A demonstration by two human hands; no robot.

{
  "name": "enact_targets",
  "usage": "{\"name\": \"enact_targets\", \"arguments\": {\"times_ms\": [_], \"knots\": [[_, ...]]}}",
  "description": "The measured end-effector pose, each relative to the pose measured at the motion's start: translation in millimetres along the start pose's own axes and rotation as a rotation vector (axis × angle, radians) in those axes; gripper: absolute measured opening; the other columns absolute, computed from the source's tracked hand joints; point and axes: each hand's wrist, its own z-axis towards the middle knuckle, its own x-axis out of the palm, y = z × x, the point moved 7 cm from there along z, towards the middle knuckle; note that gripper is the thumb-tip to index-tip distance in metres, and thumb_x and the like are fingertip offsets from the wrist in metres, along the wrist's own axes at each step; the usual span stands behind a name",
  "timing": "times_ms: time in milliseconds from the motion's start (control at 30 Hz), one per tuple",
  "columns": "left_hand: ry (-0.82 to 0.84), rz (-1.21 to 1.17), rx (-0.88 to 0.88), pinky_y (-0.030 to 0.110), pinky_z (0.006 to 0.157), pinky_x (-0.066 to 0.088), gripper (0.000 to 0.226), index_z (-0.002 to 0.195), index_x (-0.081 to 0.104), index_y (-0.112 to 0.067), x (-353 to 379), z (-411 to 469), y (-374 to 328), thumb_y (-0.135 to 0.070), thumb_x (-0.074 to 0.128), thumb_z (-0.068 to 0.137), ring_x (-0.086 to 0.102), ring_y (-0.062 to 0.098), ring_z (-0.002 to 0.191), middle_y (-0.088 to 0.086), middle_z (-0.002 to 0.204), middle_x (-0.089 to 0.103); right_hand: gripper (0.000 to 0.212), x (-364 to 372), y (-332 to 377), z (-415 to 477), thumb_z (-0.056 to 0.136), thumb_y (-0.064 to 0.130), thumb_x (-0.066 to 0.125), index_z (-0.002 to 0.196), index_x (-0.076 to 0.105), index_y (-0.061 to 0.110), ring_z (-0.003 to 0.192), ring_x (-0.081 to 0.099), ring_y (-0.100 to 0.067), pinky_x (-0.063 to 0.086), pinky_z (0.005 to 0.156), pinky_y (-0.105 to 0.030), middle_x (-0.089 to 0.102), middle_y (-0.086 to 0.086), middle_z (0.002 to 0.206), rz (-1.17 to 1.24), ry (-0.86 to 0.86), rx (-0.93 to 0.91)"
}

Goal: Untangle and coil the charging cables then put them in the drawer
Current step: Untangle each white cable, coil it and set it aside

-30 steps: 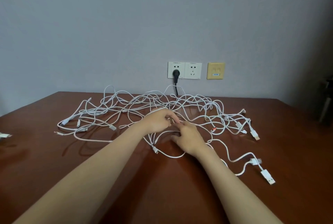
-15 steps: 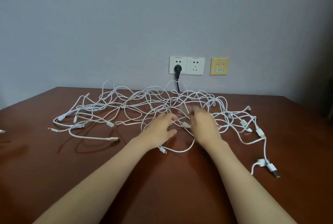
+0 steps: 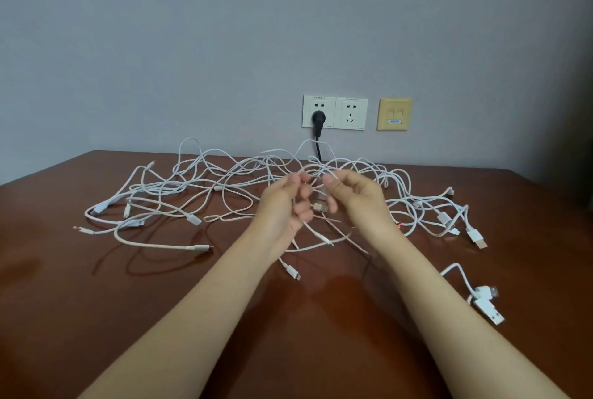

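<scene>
**Both hands in the tangle, cables still knotted**

White cables (image 3: 205,193) lie in one loose heap on the brown desk (image 3: 96,302), spread along its far edge from near the left side to near the right. Loops cross over each other throughout; several rise off the surface at the back, close to the wall (image 3: 192,45).

Left hand (image 3: 282,206) and right hand (image 3: 359,199) are raised above the desk at the middle of the heap, nearly touching. Left fingers (image 3: 303,196) are curled round a couple of strands, which hang down from the fist to the desk. Right fingers (image 3: 332,188) are curled too, pinching a strand at approx the same height – a USB plug (image 3: 321,207) dangles between the two hands. Exactly which cable each hand has, can't tell.

Loose ends:
- a small connector (image 3: 293,272) lies on the desk just under the left wrist
- two big white USB ends (image 3: 486,300) sit close together near the right edge, apart from the main heap
- more ends lie scattered toward the left edge

On the wall behind – a double socket (image 3: 349,113) w/ a black plug (image 3: 317,118) in its left half, and a yellow plate (image 3: 394,114) beside it.
</scene>
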Motion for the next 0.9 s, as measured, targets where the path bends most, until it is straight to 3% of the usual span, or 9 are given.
{"name": "enact_targets", "arguments": {"times_ms": [100,167,233,300,433,667,767,900], "knots": [[-0.031,-0.208,-0.044,0.010,0.034,0.034,0.028,0.079,0.050,-0.010,-16.6,6.6,-3.0,-0.011,0.032,0.101,0.042,0.001,0.033,-0.006,0.048,0.051,0.024,2.0,-13.4,0.3,0.097,0.016,0.045,0.079,0.060,0.011,0.030,0.018,-0.001,0.015,0.031,-0.012,0.029,0.008,0.037,0.106,0.044,0.124],[-0.014,-0.292,-0.105,0.014,0.050,0.051,0.025,0.079,0.053,-0.008,-22.8,7.8,2.8,-0.011,0.038,0.099,0.063,0.008,0.050,0.002,0.062,0.065,0.029,0.0,-18.1,1.6,0.099,0.012,0.040,0.079,0.061,0.011,0.030,0.017,0.000,0.014,0.032,-0.011,0.027,0.010,0.036,0.119,0.028,0.147],[0.032,-0.371,-0.166,0.026,0.069,0.058,0.023,0.082,0.054,-0.006,-24.4,8.3,11.5,-0.010,0.039,0.098,0.070,0.019,0.077,0.012,0.080,0.072,0.030,-1.1,-25.6,1.9,0.099,0.010,0.039,0.078,0.060,0.011,0.028,0.019,0.001,0.017,0.030,-0.012,0.028,0.012,0.033,0.015,0.010,0.175],[0.058,-0.368,-0.206,0.034,0.079,0.053,0.024,0.085,0.056,-0.006,-24.5,7.7,16.2,-0.012,0.037,0.098,0.065,0.026,0.095,0.017,0.093,0.071,0.028,0.1,-35.1,0.6,0.099,0.011,0.040,0.077,0.059,0.011,0.028,0.019,0.000,0.018,0.029,-0.012,0.029,0.012,0.033,-0.078,0.018,0.207],[0.139,-0.293,-0.259,0.037,0.090,0.047,0.026,0.090,0.062,-0.009,-20.2,5.9,19.7,-0.015,0.037,0.095,0.062,0.027,0.104,0.017,0.106,0.068,0.031,6.9,-48.9,-2.7,0.100,0.015,0.040,0.073,0.056,0.010,0.030,0.017,-0.003,0.015,0.032,-0.011,0.030,0.009,0.038,-0.116,0.062,0.288],[0.145,-0.124,-0.179,0.023,0.073,0.051,0.029,0.106,0.063,-0.018,-14.1,9.7,23.3,-0.026,0.037,0.096,0.063,0.016,0.082,0.004,0.082,0.066,0.039,18.8,-60.3,-8.2,0.101,0.019,0.039,0.062,0.040,0.013,0.030,0.017,-0.003,0.015,0.032,-0.010,0.031,0.005,0.040,-0.069,0.122,0.402],[0.099,-0.112,-0.093,0.016,0.052,0.047,0.029,0.108,0.059,-0.019,-13.1,12.0,18.6,-0.029,0.034,0.099,0.058,0.009,0.058,-0.001,0.066,0.052,0.035,28.5,-58.3,-11.1,0.100,0.026,0.041,0.070,0.052,0.013,0.031,0.019,-0.003,0.016,0.031,-0.010,0.033,0.004,0.043,-0.018,0.195,0.422],[0.008,-0.236,-0.026,0.023,0.068,0.048,0.037,0.105,0.059,-0.018,-21.2,17.7,9.0,-0.037,0.027,0.101,0.037,0.006,0.038,-0.006,0.050,0.037,0.018,34.1,-48.8,-10.2,0.096,0.016,0.046,0.082,0.057,0.013,0.034,0.020,-0.004,0.019,0.033,-0.013,0.034,0.003,0.045,0.079,0.263,0.395]]}}
